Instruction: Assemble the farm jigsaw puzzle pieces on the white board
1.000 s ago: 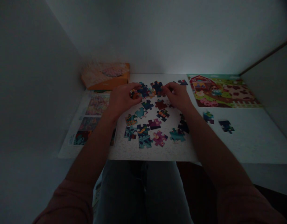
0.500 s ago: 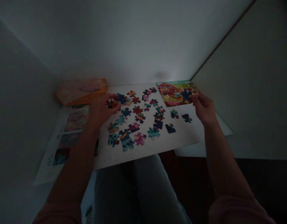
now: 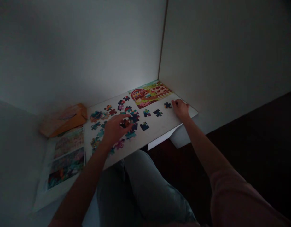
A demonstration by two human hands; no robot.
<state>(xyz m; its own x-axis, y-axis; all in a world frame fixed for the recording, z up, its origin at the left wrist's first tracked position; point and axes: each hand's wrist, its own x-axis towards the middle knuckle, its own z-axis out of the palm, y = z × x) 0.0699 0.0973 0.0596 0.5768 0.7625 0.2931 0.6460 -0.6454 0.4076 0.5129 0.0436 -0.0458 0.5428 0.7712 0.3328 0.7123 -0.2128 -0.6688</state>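
My left hand [image 3: 117, 127] hovers over the cluster of loose jigsaw pieces, thumb and fingers apart in a curve; no piece shows clearly in its grasp. Beneath its fingertips lie dark blue and purple pieces [image 3: 135, 118]. My right hand [image 3: 181, 109] rests at the right side of the white board, fingers curled in, with nothing visible in them. Just left of it lies a dark blue jigsaw piece [image 3: 167, 105]. Other separate pieces are a dark one [image 3: 157, 112], a green-and-blue one [image 3: 146, 113] and a dark teal one [image 3: 144, 126].
A farm picture [image 3: 145, 97] lies at the back right of the white board [image 3: 161, 126]. An orange package [image 3: 65, 119] stands at the left, behind a printed sheet [image 3: 67, 157]. Walls meet behind the board; its front edge is above my knees.
The view has turned right. My right hand has put the dark blue piece down on the board and let go. My left hand has moved right, from the back-left pieces to the middle ones.
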